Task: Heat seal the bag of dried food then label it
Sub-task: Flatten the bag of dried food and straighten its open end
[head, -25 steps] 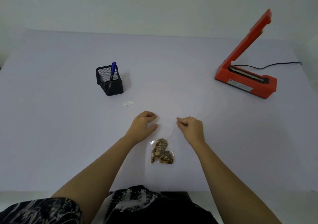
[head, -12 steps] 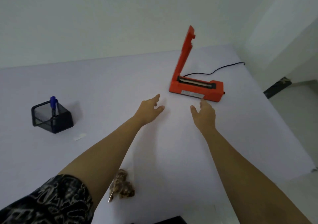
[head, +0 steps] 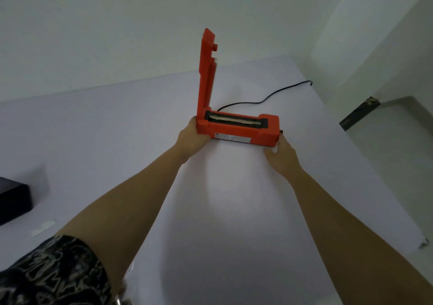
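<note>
Bag of dried food (head: 121, 299) looks unsealed and unlabelled, so every step remains. On the desk (head: 234, 222) the heat sealer (head: 236, 129) stands with its arm raised, its ends grasped by the left hand (head: 192, 137) and right hand (head: 281, 157). The bag barely shows at the view's bottom edge, beside the left sleeve (head: 54, 272).

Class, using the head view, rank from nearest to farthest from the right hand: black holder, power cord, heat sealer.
1. Heat sealer: the right hand grips its right end.
2. Power cord: behind the sealer.
3. Black holder: far left edge.
</note>
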